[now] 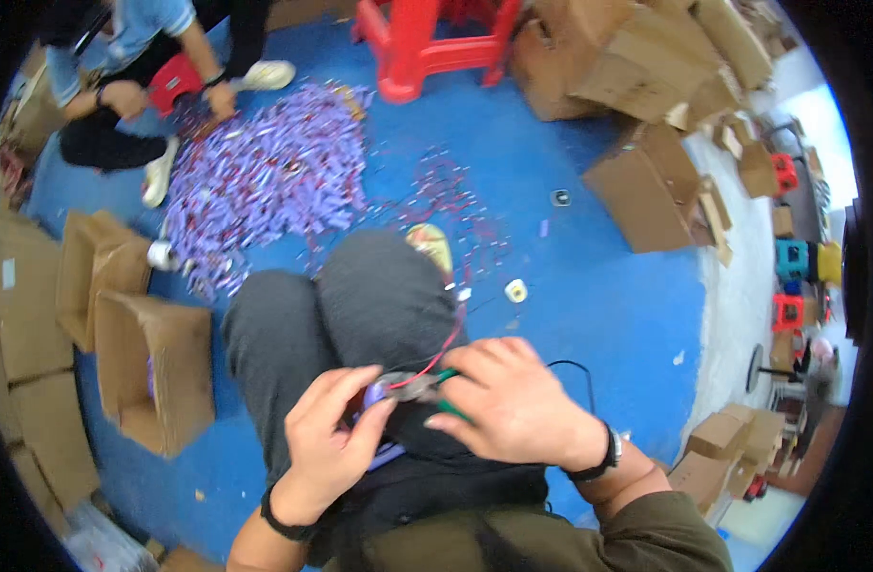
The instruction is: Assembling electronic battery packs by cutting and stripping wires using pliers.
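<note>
Above my lap, my left hand [333,427] pinches a purple cylindrical cell [372,394] between thumb and fingers. My right hand [513,402] is closed round the green handles of small pliers [419,388]. Their metal jaws meet the end of the cell, where a red wire [444,351] comes off and runs up over my knee. Whether the jaws are shut on the wire is too small to tell. Under my left hand, another purple piece [387,456] lies on my lap, partly hidden.
A large heap of purple cells [274,167] with red wires covers the blue floor [598,315] ahead. Another person [136,91] crouches at its far left, holding a red container [175,84]. A red stool [408,48] stands beyond. Cardboard boxes [160,367] stand left, others [651,186] right.
</note>
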`<state>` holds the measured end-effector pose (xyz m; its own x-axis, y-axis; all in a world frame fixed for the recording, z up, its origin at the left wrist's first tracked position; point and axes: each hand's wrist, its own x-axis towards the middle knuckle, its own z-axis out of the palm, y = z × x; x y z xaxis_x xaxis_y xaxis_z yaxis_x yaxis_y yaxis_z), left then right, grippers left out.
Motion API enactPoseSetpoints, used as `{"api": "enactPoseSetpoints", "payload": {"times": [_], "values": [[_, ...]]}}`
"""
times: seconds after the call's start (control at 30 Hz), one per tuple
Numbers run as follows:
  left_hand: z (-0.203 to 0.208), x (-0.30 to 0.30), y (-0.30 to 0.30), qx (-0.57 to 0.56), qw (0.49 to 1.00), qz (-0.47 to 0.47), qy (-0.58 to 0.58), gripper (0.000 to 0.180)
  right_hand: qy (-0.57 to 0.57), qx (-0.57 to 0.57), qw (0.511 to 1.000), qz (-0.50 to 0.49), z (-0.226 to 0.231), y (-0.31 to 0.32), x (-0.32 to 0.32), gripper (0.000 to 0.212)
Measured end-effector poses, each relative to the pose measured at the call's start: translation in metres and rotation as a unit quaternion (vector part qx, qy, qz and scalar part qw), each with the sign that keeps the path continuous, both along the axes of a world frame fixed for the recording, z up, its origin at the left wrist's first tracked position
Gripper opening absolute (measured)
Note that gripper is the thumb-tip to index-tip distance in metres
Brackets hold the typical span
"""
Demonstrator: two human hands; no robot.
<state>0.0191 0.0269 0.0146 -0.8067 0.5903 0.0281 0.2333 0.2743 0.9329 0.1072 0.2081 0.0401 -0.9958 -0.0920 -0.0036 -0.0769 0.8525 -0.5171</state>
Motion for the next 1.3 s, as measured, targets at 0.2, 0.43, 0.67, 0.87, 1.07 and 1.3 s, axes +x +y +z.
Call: {"api": "enactPoseSetpoints", "payload": {"times": [0.2,0.43,0.67,0.87,1.07,1.3], "values": [[-0.013,0.001,-0.019,-0.022,0.998,0.050,-0.025,0.025,0.015,0.008,1.000,0.016,-0.010,-0.009,-0.007,0.023],[0.007,-0.007,-0.016,0.232,0.853,-0.038,-0.465,0.033,0.043,-0.014,0.999,-0.011,-0.018,-0.010,0.004,0.024],[0.002,-0.012,-0.027,0.140,0.900,-0.060,-0.408,0.031,-0.033,-0.219,0.974,0.049,-0.014,-0.003,-0.002,0.030],[-0.010,-0.037,-0.034,0.185,0.900,-0.298,-0.258,0.028,-0.283,-0.684,0.668,0.077,-0.016,0.020,-0.001,0.035],[-0.012,-0.018,-0.033,0.212,0.876,-0.046,-0.431,0.039,-0.025,0.098,0.994,-0.046,-0.018,0.031,-0.023,0.023],[-0.018,-0.017,-0.022,0.292,0.834,0.077,-0.463,0.033,-0.032,-0.081,0.995,0.046,0.017,0.008,-0.019,0.030]]}}
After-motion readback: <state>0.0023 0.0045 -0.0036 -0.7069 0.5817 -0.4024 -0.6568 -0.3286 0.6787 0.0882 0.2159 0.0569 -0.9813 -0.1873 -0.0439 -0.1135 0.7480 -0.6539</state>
